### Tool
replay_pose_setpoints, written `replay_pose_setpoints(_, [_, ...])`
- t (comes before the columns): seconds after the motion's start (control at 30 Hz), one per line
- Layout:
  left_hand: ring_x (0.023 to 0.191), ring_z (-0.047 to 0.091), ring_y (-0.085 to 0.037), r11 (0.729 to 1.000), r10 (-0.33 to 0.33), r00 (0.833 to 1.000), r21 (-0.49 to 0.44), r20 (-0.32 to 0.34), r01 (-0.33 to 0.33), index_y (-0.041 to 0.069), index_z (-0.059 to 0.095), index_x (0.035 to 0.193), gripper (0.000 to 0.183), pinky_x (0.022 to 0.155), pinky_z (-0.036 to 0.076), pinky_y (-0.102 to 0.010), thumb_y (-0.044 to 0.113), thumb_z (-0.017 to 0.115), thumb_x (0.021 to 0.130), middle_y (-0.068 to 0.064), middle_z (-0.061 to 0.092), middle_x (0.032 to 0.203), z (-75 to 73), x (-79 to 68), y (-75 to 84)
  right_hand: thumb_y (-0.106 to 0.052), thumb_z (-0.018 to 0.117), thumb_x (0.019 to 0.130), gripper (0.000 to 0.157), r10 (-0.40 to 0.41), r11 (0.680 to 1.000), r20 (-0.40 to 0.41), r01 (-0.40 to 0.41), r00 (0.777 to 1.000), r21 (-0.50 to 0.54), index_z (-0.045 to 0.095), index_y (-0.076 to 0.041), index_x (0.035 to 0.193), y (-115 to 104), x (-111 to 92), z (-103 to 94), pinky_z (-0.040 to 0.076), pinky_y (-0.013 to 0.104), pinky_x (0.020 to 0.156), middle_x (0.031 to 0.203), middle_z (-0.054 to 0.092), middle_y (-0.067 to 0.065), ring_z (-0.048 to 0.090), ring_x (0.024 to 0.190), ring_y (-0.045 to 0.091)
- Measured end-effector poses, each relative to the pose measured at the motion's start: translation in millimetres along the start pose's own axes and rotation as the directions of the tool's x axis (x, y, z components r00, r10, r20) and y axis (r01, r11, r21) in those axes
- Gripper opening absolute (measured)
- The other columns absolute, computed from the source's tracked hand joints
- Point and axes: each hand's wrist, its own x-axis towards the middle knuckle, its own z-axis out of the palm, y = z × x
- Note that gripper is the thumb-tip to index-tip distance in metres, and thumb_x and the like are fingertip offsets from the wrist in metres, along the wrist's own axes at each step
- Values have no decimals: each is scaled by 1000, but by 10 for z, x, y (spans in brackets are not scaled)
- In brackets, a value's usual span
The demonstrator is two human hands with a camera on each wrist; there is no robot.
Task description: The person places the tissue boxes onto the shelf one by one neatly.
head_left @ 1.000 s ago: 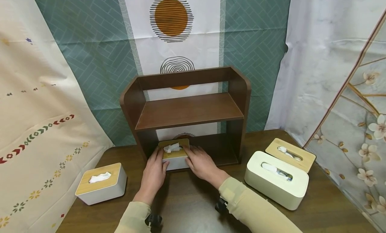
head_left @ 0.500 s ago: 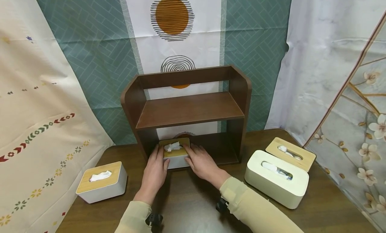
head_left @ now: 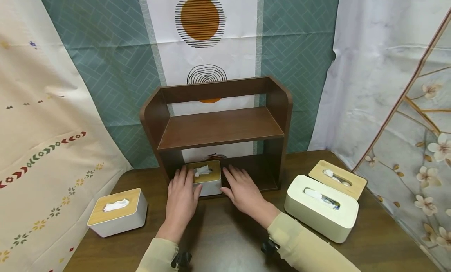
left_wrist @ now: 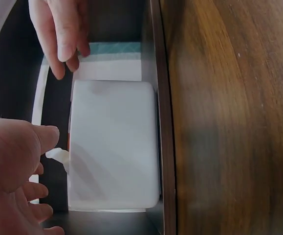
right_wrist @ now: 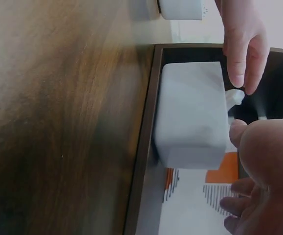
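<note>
A white tissue box [head_left: 210, 187] with a wood-coloured lid stands on the lower shelf of the brown rack [head_left: 220, 127], at its left side. White tissue sticks out of the lid slot. Over the box's left end, my left hand [head_left: 181, 199] has its fingers extended; the left wrist view shows its thumb apart from the box front [left_wrist: 114, 147]. To the right of the box, my right hand [head_left: 244, 191] hovers with spread fingers. It holds nothing, and a gap shows between it and the box front [right_wrist: 192, 107] in the right wrist view.
Another wood-topped tissue box [head_left: 118, 213] sits on the table [head_left: 225, 244] at left. At right stand a cream tissue box [head_left: 320, 209] and, behind it, a wood-topped one [head_left: 340, 178]. Patterned cloths hang behind and at both sides.
Both hands have let go of the tissue box. The right hand has drawn off to the right, and the left has slid slightly back and left. The box stays on the lower shelf.
</note>
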Motion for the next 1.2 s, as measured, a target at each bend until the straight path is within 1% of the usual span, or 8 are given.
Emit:
replay_pose_setpoints(0.07, [152,42,-56,1000,-1,1000,16,-3,1,-6,57,153,64,121,36,-72,23,83,102,-33,50,161,-9,2,14,-38,68,111,69,7,1000,3,-7,1000,11,47,2,164,5,-40,-49,36,63,125,165,48,29,50,151,45])
replay_pose_setpoints(0.23, [154,39,-55,1000,1,1000,15,3,-1,-5,55,155,67,124,33,-70,25,83,102,-33,48,162,-34,-8,78,-40,67,111,71,17,1000,2,-17,1000,-2,47,2,164,27,-150,-166,34,63,126,166,47,28,49,152,44])
replay_pose_setpoints(0.37, [155,38,-55,999,25,1000,20,-5,-25,-5,55,156,69,125,33,-69,26,84,101,-33,48,162,-47,-25,166,-41,68,111,71,30,999,-6,-30,1000,-33,48,3,164,63,-261,-241,35,62,126,165,48,28,50,152,44])
replay_pose_setpoints(0.63, [159,34,-52,998,53,998,22,21,-54,-2,53,160,71,128,28,-68,30,82,103,-31,46,166,-57,-33,355,-41,71,109,74,55,997,-14,-55,998,-56,48,3,163,150,-505,-381,33,61,128,165,49,28,49,152,44])
replay_pose_setpoints(0.8, [159,34,-52,996,85,996,4,22,-85,-1,53,160,71,128,28,-67,31,82,103,-29,46,167,-35,-36,461,-42,72,108,75,77,994,-20,-78,997,-72,49,3,163,198,-641,-488,32,61,128,165,49,27,48,153,44])
replay_pose_setpoints(1.0, [159,35,-50,992,128,991,9,25,-128,-1,53,160,71,128,29,-66,34,80,104,-28,47,167,7,-73,598,-44,72,108,76,116,989,-5,-116,993,-89,49,2,164,235,-823,-586,30,61,129,167,48,26,46,155,44])
replay_pose_setpoints(1.1, [160,35,-49,990,144,989,1,33,-144,0,52,161,70,128,29,-66,36,77,106,-26,47,167,41,-72,675,-43,74,106,76,121,988,-25,-123,992,-99,50,2,163,256,-894,-645,30,61,129,166,49,26,47,154,43])
replay_pose_setpoints(1.2, [161,34,-48,989,146,988,-17,49,-145,2,52,162,70,128,27,-66,38,76,107,-25,47,168,79,-63,750,-43,75,106,76,114,986,-54,-120,992,-118,51,1,162,288,-948,-706,32,61,128,165,50,25,48,153,43])
